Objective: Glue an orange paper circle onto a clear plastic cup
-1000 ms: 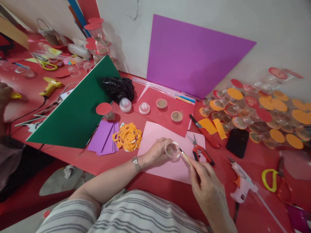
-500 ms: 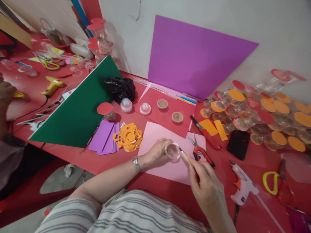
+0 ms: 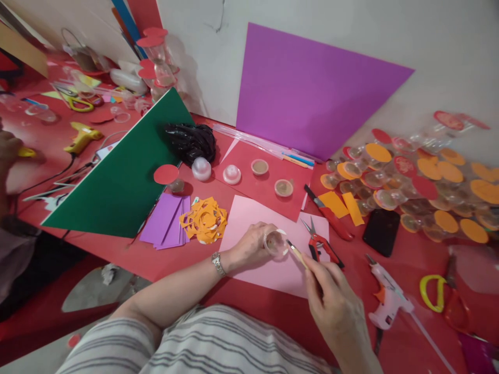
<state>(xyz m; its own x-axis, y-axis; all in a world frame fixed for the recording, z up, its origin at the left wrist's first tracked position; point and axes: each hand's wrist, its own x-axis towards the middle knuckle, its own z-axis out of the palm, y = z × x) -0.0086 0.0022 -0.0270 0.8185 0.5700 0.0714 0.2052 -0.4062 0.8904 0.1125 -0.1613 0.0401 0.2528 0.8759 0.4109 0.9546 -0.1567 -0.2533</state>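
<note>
My left hand is closed around a small clear plastic cup, its open mouth tilted up and white stuff along part of the rim. In my right hand is a thin paintbrush, its dark tip at the cup's right rim. Under both lies a pink paper sheet. Red-handled snips rest on the sheet's right side. Beyond it, two small cups of sandy stuff and a white-rimmed clear cup sit on red paper.
At left stand a green board, purple paper strips and orange paper scraps. To the right are a box cutter, a phone, a glue gun and many cup hourglasses. A co-worker's hand shows far left.
The view has shifted very slightly. My left hand still holds the cup, and the brush tip stays at its rim with hardly any movement.
</note>
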